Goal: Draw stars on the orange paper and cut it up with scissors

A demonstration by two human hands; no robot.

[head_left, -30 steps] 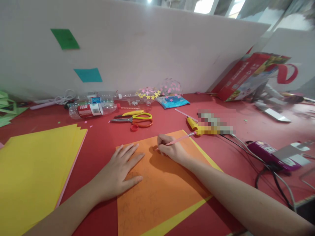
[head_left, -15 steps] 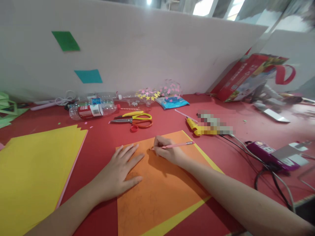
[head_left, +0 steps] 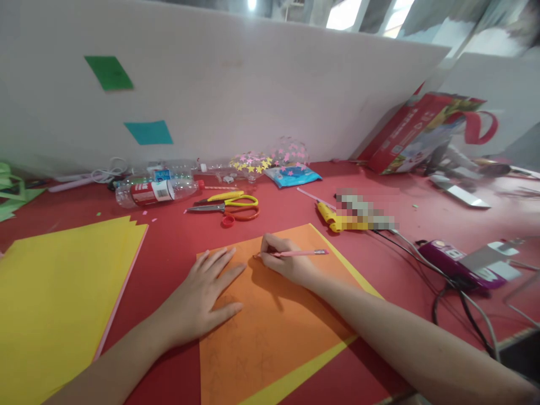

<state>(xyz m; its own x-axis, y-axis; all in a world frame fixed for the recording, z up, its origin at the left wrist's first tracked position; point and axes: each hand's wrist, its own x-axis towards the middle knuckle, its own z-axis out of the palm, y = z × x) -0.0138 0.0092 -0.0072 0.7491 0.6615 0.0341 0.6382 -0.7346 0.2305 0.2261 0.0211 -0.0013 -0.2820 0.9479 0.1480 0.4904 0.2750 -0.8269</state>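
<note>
My right hand (head_left: 287, 260) is closed round a pink pencil (head_left: 301, 253), whose tip is at the upper part of an orange sheet of paper (head_left: 295, 332). Flat on the sheet's left side lies my left hand (head_left: 213, 292), fingers spread. Faint pencil marks show on the lower left of the orange paper. A yellow sheet (head_left: 291, 379) peeks out from under its right and lower edges. Beyond the paper are scissors (head_left: 236, 209) with yellow and orange handles, beside a yellow cutter knife (head_left: 225, 196).
Yellow sheets (head_left: 63, 298) lie stacked at left. Plastic bottles (head_left: 156, 191) and a blue packet (head_left: 293, 176) sit by the white partition (head_left: 236, 84). At right are a yellow glue gun (head_left: 327, 216), a purple box (head_left: 447, 256), cables and a red bag (head_left: 413, 135).
The pencil tip has shifted very slightly on the orange paper, and the pencil lies a little flatter. My left hand stays in place; the whole view has moved slightly.
</note>
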